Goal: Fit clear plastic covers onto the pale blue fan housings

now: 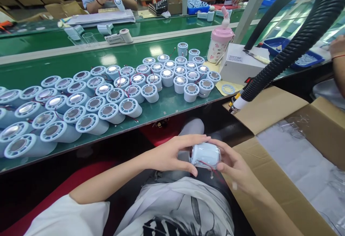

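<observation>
Above my lap, a light-blue cylindrical motor housing [205,155] lies on its side between my two hands, with a clear plastic layer around it. A thin red wire with a small white connector hangs below it. My left hand [178,153] curves around its left end, fingers over the top and thumb lower down. From the right, my right hand [233,160] grips the other end between fingers and thumb. Several similar blue housings [108,110] stand on the green bench, round metal discs showing on top and thin red wires among them.
An open cardboard box [283,189] with clear plastic pieces stands at my right. Above it hangs a black corrugated hose [289,54], near a white box-shaped unit [237,65]. A pink cup [219,43] stands on the bench [167,112]. Across it, two people handle parts; another person's arm shows at right.
</observation>
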The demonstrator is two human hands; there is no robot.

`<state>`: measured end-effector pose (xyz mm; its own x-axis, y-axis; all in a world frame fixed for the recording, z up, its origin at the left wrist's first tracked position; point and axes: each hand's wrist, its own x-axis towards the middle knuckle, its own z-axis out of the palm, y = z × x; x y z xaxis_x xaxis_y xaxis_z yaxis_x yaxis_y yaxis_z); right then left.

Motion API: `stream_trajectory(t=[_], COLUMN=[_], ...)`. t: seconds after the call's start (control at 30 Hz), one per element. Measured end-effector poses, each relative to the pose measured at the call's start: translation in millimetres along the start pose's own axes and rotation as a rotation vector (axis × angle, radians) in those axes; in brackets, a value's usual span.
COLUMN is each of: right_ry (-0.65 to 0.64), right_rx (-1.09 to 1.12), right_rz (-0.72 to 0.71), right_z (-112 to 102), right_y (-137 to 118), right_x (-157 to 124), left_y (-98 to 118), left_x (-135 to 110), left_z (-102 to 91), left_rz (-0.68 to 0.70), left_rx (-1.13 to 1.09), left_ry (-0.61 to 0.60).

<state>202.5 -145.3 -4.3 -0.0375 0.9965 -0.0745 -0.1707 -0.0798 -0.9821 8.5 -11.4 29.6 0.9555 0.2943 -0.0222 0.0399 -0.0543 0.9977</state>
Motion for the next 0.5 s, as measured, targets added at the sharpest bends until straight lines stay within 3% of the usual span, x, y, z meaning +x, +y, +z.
stream_trajectory(t=[0.1, 0.33, 0.43, 0.5], right_ry=[0.027, 0.100, 0.079, 0.038], right_rx=[0.196, 0.110, 0.145, 0.074], right_rz=[0.119, 0.207, 0.212, 0.207], right_z=[3.8, 5.5, 15.4, 10.3], right_y=[-1.1, 6.5, 8.7, 9.1], right_x=[-1.1, 0.2, 4.6, 9.1], left_y=[-2.2, -17.6, -16.9, -10.9], left_x=[-2.0, -1.7, -3.2, -1.2], left_z=[-1.1, 3.5, 1.8, -10.5], left_rz=[-0.041, -0.184, -0.293, -0.434], left_rx=[-0.110, -0.343, -0.384, -0.296], left_ry=[-0.046, -0.078, -0.026, 0.065])
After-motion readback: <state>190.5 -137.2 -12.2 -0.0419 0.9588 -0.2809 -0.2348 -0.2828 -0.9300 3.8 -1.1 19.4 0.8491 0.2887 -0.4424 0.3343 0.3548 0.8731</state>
